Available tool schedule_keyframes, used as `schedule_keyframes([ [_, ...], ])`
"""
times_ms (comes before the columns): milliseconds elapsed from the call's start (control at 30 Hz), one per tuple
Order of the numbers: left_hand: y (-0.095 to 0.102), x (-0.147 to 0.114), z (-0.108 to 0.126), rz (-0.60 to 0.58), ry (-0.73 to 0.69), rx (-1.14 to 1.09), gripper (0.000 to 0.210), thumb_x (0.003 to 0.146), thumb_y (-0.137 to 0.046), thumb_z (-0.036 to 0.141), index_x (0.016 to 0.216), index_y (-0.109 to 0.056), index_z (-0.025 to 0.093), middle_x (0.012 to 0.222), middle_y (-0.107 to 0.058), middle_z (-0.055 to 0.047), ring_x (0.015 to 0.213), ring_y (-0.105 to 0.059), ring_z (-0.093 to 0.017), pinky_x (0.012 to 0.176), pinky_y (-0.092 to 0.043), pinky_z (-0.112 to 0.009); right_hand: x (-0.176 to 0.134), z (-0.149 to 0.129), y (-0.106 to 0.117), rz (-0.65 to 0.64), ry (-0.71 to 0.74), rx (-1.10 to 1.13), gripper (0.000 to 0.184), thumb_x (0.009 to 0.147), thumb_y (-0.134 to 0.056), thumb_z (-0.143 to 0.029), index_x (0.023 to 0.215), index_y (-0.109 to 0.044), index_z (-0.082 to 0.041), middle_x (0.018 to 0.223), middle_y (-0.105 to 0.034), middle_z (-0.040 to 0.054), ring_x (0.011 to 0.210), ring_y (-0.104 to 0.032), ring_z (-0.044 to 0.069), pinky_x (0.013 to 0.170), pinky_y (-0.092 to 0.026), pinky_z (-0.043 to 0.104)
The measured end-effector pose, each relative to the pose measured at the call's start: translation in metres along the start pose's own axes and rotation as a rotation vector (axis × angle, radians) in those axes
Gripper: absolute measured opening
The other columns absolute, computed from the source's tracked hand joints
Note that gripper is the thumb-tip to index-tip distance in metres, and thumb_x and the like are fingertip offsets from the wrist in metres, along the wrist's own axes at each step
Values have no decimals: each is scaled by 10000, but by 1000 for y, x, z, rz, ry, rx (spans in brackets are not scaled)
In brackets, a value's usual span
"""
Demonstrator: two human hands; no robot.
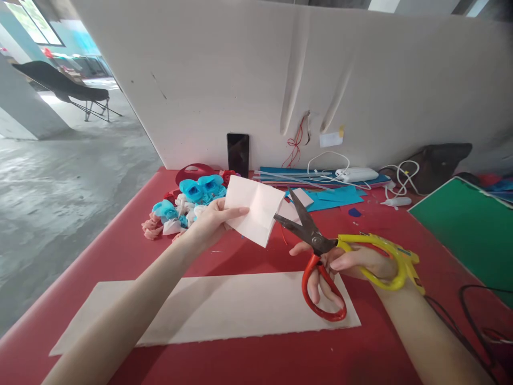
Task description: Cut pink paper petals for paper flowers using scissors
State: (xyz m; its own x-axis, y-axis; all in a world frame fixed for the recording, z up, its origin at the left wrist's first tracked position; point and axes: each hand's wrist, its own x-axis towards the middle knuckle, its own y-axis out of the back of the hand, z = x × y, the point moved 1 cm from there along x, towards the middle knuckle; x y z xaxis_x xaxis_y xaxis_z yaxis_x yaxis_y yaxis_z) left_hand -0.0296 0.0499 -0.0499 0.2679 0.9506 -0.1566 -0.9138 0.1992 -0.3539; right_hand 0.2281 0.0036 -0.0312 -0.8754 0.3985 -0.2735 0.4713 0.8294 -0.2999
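Note:
My left hand (218, 220) pinches a small folded piece of pale paper (256, 206), thumb on top and fingers behind. My right hand (352, 262) grips a pair of scissors (315, 235) with dark blades spread apart. One handle loop is red; a yellow loop passes around the thumb. The lower blade's tip meets the paper's right edge, though whether it cuts in I cannot tell. Below both hands a long pale paper strip (224, 307) lies on the red tabletop (180, 369). Pale paper pieces (300, 198) lie behind the blades.
Blue, white and pink crepe paper flowers (192, 195) are heaped left of centre. A phone (238, 154) leans on the white panel (208, 80). Blue sheets (332, 199), a white power strip (356, 174) with cable and a green board (468, 235) lie rightward. Dark cables (460, 326) run at lower right.

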Motion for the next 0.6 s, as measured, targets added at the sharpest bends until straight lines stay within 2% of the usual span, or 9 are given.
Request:
schedule_keyframes([
  [200, -2, -4, 6, 40, -36, 103, 180, 590, -761, 208, 721, -659, 139, 692, -694, -42, 687, -653, -179, 602, -515, -229, -3, -3, -5, 39, 21, -5, 518, 782, -397, -262, 1279, -355, -122, 857, -678, 100, 623, -636, 202, 580, -444, 321],
  [367, 2, -9, 13, 70, -129, 226, 220, 588, -764, 217, 782, -673, 168, 731, -708, -25, 754, -665, -208, 639, -520, -256, -4, 0, -3, 34, 20, -1, 531, 805, -372, -229, 1325, -312, -141, 903, -662, 98, 629, -625, 189, 583, -442, 319],
  [500, 6, -10, 14, 74, -134, 289, 213, 584, -765, 250, 756, -677, 159, 787, -721, -49, 783, -667, -239, 658, -524, -288, -2, 2, 0, 15, 39, -19, 506, 813, -390, -291, 1294, -344, -143, 896, -667, 106, 578, -610, 178, 606, -449, 344],
  [600, 5, -9, 13, 33, -132, 297, 203, 590, -761, 268, 739, -682, 155, 761, -718, -52, 783, -667, -238, 658, -522, -281, 0, 0, -1, 43, 13, -40, 517, 797, -419, -347, 1273, -365, -153, 889, -669, 106, 599, -620, 183, 621, -452, 348],
])
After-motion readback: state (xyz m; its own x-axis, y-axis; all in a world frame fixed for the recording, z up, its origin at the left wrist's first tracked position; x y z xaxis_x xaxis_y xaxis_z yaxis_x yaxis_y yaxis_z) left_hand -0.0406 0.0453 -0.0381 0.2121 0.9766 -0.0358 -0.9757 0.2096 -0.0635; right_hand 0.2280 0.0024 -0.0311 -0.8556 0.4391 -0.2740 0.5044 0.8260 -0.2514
